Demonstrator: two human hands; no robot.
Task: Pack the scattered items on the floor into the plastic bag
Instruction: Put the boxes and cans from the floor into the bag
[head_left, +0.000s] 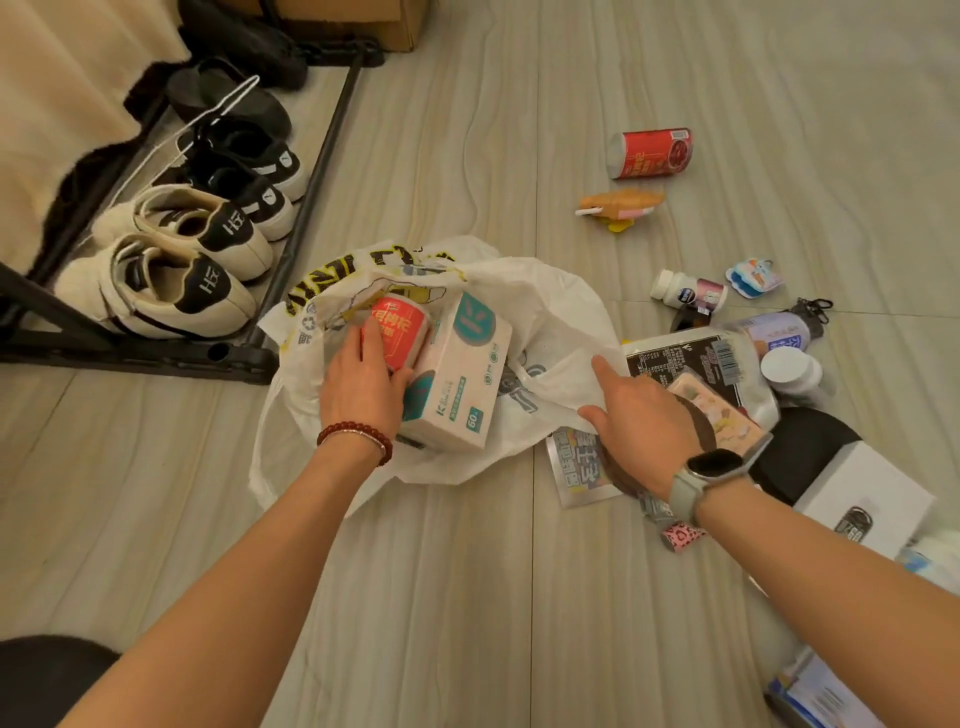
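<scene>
Head view: white plastic bag lying open on tiled floor, just right of shoe rack. Left hand inside bag mouth, fingers curled round red cup, gripping it. Tissue box in bag, touching cup on its right side. Right hand on bag's right edge, index finger straight, thumb out; grip on bag film cannot be told. Bead bracelet on left wrist, watch on right wrist. Outside bag, still on floor: red can on its side, well apart from bag; toy just below can; white pill bottle lying near bag's right edge; small sticker pack beside bottle; black packet touching bag edge by right hand; silver sachet partly under right wrist; white box at far right. Shoes lined up on rack, two cream pairs, black ones behind.
</scene>
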